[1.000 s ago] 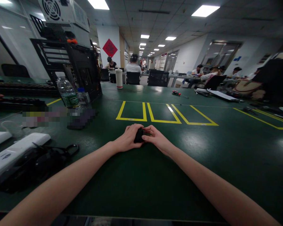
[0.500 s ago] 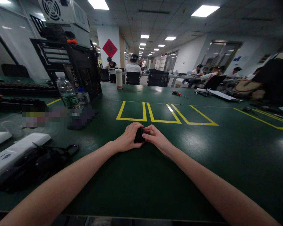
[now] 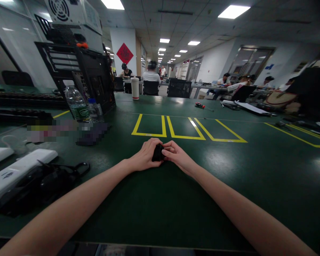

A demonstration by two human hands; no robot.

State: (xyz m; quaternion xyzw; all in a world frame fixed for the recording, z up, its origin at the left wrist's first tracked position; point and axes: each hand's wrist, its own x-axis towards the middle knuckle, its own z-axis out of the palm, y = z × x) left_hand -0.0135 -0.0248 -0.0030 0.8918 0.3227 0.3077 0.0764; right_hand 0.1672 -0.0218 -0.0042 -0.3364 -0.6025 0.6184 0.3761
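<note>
A small, dark, blocky object (image 3: pixel 157 153) sits between my two hands near the middle of the green table (image 3: pixel 160 202); its kind is not clear. My left hand (image 3: pixel 146 155) is closed around its left side, thumb below and fingers over the top. At its right side, the thumb and fingers of my right hand (image 3: pixel 174 153) pinch the edge. Part of the object is hidden by my fingers. Just beyond my hands, yellow tape outlines (image 3: pixel 185 137) mark the tabletop.
At left lie a white power strip (image 3: pixel 24 169) and black cabled gear (image 3: pixel 56 181). Behind them stand a water bottle (image 3: pixel 81 112) and an open computer case (image 3: pixel 96 81). A white cup (image 3: pixel 135 89) and a red screwdriver (image 3: pixel 200 105) are farther back. People sit at distant desks.
Both hands keep their hold on the dark object in nearly the same spot. The right fingers shift very slightly, and the whole view moves a little.
</note>
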